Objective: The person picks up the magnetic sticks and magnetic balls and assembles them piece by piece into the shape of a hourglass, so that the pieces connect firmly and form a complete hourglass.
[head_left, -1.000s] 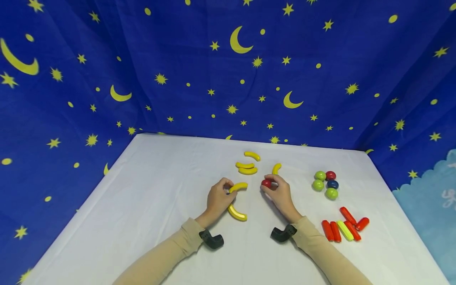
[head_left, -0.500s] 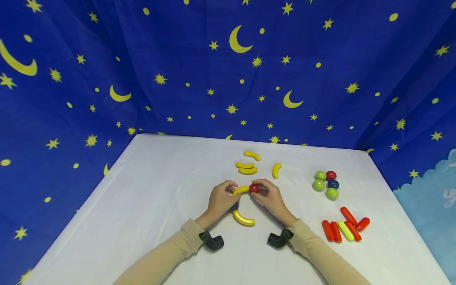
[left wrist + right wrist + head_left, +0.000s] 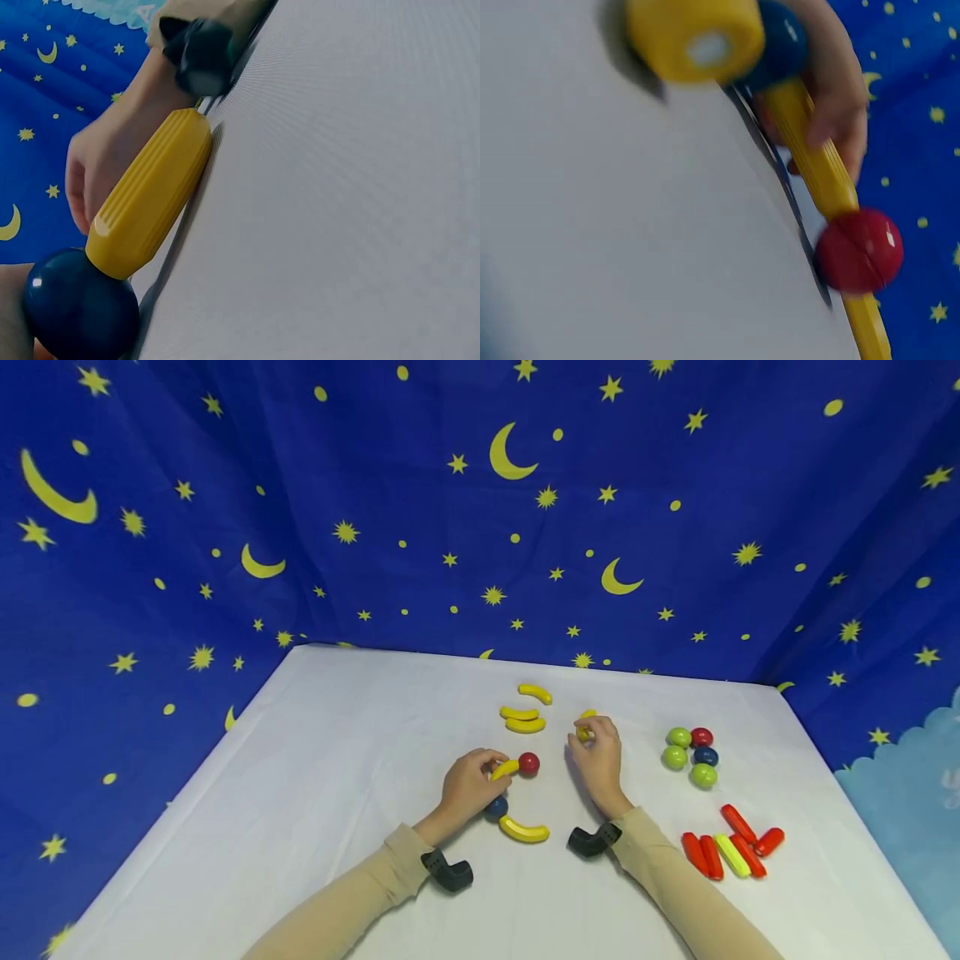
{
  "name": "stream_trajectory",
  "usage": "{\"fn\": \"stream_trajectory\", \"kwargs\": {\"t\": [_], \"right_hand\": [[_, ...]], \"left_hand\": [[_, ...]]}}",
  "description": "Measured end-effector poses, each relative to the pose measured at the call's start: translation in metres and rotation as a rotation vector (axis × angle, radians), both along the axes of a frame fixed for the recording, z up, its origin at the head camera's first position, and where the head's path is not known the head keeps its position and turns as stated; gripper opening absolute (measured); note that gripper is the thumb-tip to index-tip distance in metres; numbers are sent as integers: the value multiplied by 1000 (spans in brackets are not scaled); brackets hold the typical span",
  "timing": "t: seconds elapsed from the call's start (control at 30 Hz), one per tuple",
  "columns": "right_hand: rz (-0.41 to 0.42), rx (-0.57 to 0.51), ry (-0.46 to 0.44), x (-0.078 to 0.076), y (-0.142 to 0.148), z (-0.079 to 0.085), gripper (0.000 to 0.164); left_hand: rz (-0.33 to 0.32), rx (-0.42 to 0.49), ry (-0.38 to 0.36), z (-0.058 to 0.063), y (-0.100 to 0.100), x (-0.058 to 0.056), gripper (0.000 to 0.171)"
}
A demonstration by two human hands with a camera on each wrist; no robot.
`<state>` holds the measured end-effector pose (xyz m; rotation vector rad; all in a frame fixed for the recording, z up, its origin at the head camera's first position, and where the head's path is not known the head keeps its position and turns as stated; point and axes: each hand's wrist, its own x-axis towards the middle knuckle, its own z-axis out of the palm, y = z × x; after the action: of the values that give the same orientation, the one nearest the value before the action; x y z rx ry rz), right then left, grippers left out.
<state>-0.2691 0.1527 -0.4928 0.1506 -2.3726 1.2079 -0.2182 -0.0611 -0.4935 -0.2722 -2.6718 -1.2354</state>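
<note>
My left hand [image 3: 463, 787] grips a curved yellow toy rod [image 3: 506, 769] between thumb and fingers. A red ball [image 3: 528, 765] sits on the rod's right end. Near the thumb, a blue ball [image 3: 497, 808] meets the rod's lower end, and a second curved yellow rod [image 3: 524, 832] extends from that ball to the right. In the left wrist view this ribbed rod [image 3: 150, 196] touches the blue ball [image 3: 81, 304]. Further back, my right hand [image 3: 602, 764] pinches another curved yellow rod [image 3: 582, 734], partly hidden by the fingers.
Behind the hands lie several loose curved yellow rods [image 3: 525, 725]. At the right is a cluster of green, red and blue balls [image 3: 675, 757]. In front of it are short straight rods [image 3: 738, 823], mostly red. A starry blue curtain [image 3: 420, 510] borders the white table [image 3: 360, 718].
My right hand brought the red ball left to the end of the held rod, released it there, then moved back and right to a loose yellow rod. The left hand keeps its grip.
</note>
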Motion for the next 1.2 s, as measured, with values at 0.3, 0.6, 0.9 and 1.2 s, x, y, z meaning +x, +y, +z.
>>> {"fn": "stream_trajectory", "kwargs": {"t": [0.3,0.6,0.9,1.2], "right_hand": [[-78,-11,-197,-18,7,-4,37],[-172,-180,-187,-2,10,-2,29],[-61,-198,-246,29,2,3,25],[77,-111,-269,47,-21,5,21]], "left_hand": [[-6,-24,-13,-4,3,0,27],[9,-20,-9,-3,3,0,27],[33,-29,-6,-1,1,-2,28],[50,-32,-3,-1,0,-3,29]]}}
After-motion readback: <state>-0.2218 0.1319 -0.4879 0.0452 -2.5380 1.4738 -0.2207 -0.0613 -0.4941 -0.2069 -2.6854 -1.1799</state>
